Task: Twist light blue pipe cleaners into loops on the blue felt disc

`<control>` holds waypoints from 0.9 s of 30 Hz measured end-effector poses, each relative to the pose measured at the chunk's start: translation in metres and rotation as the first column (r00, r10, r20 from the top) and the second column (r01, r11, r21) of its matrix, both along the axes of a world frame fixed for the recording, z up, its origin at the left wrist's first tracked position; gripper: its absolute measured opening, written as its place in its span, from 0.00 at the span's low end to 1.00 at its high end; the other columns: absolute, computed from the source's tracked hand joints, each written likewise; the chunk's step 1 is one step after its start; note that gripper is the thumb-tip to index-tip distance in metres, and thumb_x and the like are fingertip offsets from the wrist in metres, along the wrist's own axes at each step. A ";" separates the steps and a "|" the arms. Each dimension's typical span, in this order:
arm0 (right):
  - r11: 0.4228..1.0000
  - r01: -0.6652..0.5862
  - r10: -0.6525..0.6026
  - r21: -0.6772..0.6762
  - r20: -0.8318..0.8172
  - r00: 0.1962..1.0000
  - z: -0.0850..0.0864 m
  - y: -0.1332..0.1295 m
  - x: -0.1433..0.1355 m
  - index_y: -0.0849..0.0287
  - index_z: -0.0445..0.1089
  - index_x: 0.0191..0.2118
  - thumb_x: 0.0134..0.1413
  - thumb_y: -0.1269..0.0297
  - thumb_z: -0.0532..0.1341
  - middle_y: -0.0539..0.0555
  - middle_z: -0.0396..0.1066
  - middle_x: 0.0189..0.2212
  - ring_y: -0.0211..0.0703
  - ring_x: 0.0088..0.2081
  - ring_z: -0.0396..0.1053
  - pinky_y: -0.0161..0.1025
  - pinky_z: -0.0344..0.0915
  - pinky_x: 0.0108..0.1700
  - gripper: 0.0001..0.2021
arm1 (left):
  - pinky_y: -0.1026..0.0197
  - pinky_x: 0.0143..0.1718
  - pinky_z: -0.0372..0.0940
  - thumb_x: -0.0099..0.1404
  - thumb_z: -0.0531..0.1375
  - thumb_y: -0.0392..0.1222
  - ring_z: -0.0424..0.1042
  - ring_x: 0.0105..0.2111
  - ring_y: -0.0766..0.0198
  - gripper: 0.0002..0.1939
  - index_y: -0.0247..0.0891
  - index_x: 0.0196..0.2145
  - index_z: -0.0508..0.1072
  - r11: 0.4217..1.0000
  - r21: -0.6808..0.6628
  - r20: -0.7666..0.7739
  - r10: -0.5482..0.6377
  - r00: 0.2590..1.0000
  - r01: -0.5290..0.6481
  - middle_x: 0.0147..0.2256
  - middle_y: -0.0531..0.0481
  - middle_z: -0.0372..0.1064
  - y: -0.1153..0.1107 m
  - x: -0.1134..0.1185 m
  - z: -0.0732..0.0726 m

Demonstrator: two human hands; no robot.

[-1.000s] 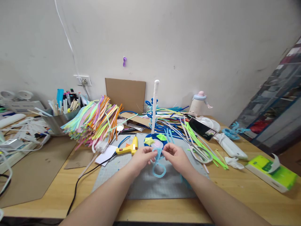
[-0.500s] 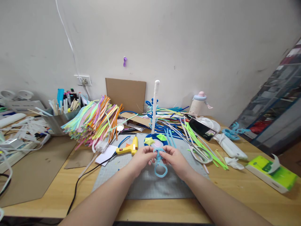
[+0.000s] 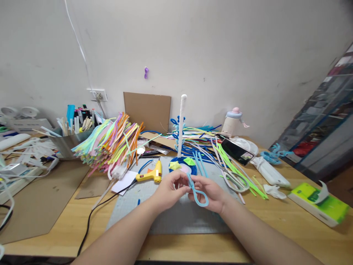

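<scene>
Over the grey mat [image 3: 171, 221], both hands pinch a light blue looped pipe cleaner [image 3: 200, 198]. My left hand [image 3: 172, 189] has thumb and fingers closed at its upper end. My right hand [image 3: 211, 191] holds it from the other side, and the open loop hangs over those fingers. Just behind the hands is a round dark blue base [image 3: 193, 170] with a yellow star [image 3: 174, 165], a green star [image 3: 189, 161] and a pink centre. A white stick [image 3: 181, 127] stands upright there, with blue curls beside it.
A yellow glue gun [image 3: 150, 176] lies left of the hands, its black cord running to the front edge. Scissors [image 3: 234, 181], a phone [image 3: 237, 151] and a green tissue pack [image 3: 320, 204] lie right. Pipe cleaner bundles [image 3: 110, 143] stand back left.
The light blue piece has turned, its loop swinging to the right. My right hand has rolled and moved slightly right; my left hand has turned with its fingers over the upper end.
</scene>
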State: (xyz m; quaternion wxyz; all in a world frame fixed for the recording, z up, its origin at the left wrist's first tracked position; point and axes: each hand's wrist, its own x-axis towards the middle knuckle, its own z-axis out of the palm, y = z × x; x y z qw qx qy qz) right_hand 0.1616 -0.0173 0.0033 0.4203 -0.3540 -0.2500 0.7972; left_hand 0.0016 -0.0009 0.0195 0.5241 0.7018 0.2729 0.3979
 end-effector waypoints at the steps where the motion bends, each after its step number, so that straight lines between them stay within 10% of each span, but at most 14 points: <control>1: 0.999 -0.029 0.028 -0.016 -0.041 0.999 0.000 0.000 0.000 0.62 0.69 0.30 0.49 0.62 0.58 0.49 0.65 0.18 0.33 0.20 0.62 0.32 0.57 0.24 0.08 | 0.66 0.28 0.54 0.53 0.60 0.39 0.59 0.26 0.69 0.05 0.37 0.29 0.69 0.997 0.073 -0.040 0.040 0.998 -0.037 0.26 0.54 0.62 -0.001 -0.001 0.001; 7: 0.993 -0.111 0.114 0.036 -0.096 0.989 0.007 -0.008 -0.007 0.59 0.66 0.31 0.49 0.61 0.59 0.48 0.64 0.22 0.32 0.22 0.60 0.30 0.55 0.25 0.07 | 0.65 0.30 0.54 0.56 0.58 0.39 0.61 0.27 0.66 0.03 0.39 0.26 0.70 0.967 0.225 -0.068 0.141 0.988 -0.122 0.26 0.51 0.65 -0.003 -0.003 0.003; 14: 0.854 0.231 -0.361 0.465 0.210 0.909 -0.001 -0.001 -0.004 0.58 0.67 0.34 0.44 0.64 0.59 0.51 0.68 0.29 0.39 0.30 0.64 0.34 0.58 0.30 0.08 | 0.66 0.27 0.53 0.54 0.59 0.41 0.58 0.24 0.68 0.05 0.38 0.25 0.69 0.886 0.201 -0.054 0.437 0.898 -0.419 0.23 0.54 0.62 0.005 -0.005 -0.005; 17: 0.854 0.160 -0.332 0.496 0.282 0.900 -0.007 0.003 -0.004 0.59 0.69 0.34 0.39 0.70 0.59 0.51 0.69 0.31 0.40 0.32 0.64 0.35 0.58 0.32 0.10 | 0.66 0.26 0.54 0.51 0.61 0.44 0.58 0.23 0.68 0.08 0.37 0.23 0.67 0.864 0.069 -0.018 0.500 0.866 -0.498 0.23 0.54 0.61 0.015 -0.005 -0.013; 27: 0.842 0.158 -0.382 0.516 0.364 0.850 -0.016 0.003 -0.015 0.62 0.69 0.26 0.44 0.57 0.62 0.50 0.64 0.21 0.36 0.24 0.60 0.34 0.56 0.25 0.11 | 0.64 0.29 0.57 0.50 0.61 0.40 0.61 0.26 0.67 0.06 0.35 0.24 0.70 0.933 0.060 -0.121 0.360 0.925 -0.355 0.27 0.51 0.63 0.013 0.005 -0.020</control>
